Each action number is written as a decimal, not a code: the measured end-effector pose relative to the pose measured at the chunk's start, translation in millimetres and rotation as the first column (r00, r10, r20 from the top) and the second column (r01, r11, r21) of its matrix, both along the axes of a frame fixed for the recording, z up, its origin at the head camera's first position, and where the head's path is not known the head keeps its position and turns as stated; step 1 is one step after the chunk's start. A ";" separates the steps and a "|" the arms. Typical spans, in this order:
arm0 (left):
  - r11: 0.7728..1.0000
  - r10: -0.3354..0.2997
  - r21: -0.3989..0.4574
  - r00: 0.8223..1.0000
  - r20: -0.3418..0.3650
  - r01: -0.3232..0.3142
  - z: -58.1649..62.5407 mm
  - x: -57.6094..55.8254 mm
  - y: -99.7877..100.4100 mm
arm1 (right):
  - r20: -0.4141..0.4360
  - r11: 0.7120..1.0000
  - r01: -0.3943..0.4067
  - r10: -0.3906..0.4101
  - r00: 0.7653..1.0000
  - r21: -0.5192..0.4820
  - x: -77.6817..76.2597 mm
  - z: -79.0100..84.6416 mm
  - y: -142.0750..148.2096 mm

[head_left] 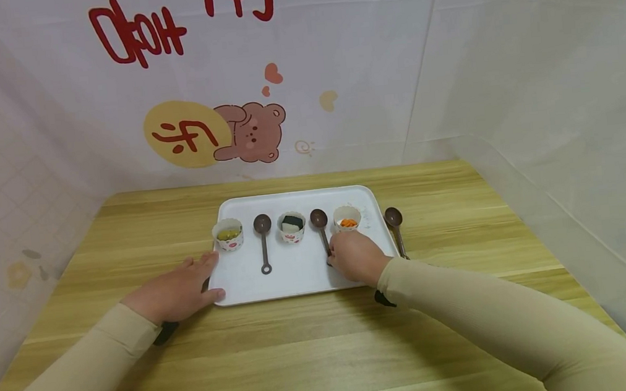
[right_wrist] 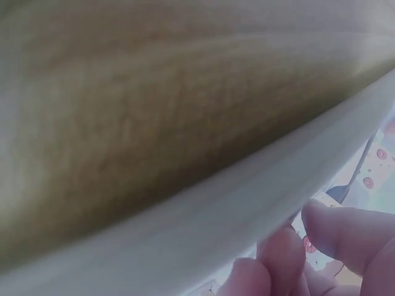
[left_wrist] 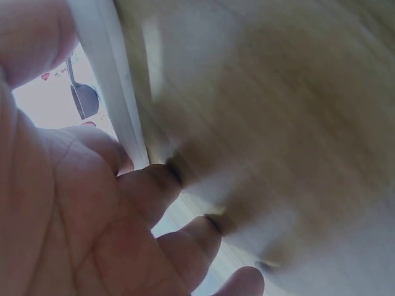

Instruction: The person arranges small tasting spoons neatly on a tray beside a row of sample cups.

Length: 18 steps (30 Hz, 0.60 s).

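A white tray point(head_left: 298, 280) lies on the table with three printed paper cups and two brown spoons on it. My left hand point(head_left: 178, 289) rests at the tray's left edge, fingers spread and thumb at the rim. At the tray's right side, my right hand point(head_left: 356, 257) pinches the handle end of one spoon point(head_left: 319, 218), whose bowl points away from me. Just beyond that hand stands a paper cup point(head_left: 346, 211) with orange pieces inside. The other spoon point(head_left: 262, 225) lies between a cup point(head_left: 292, 237) with dark green and white pieces and a cup point(head_left: 231, 245) with yellow-green pieces.
A third brown spoon point(head_left: 394, 217) lies along the tray's right edge, its handle end partly hidden by my right arm. The wooden table point(head_left: 282, 359) meets a white printed curtain point(head_left: 371, 91) at the back and on both sides.
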<state>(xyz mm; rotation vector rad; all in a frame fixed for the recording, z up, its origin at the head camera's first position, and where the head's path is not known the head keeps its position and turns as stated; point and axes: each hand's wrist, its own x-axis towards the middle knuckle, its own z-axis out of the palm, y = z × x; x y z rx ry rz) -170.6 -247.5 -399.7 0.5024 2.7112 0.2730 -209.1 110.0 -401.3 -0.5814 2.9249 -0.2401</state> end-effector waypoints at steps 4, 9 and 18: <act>1.000 0.002 -0.003 1.000 0.006 -0.002 -0.3 -0.3 0.5 | -0.018 1.000 -0.025 0.026 1.000 0.018 2.1 1.2 -0.7; 1.000 0.006 -0.007 1.000 0.011 -0.006 -0.2 0.0 1.6 | -0.011 0.999 -0.034 0.035 0.999 0.031 2.7 2.0 -1.9; 1.000 0.003 -0.011 1.000 0.010 -0.003 0.7 0.3 2.5 | -0.018 0.998 -0.052 0.053 0.998 0.024 2.7 1.0 -2.7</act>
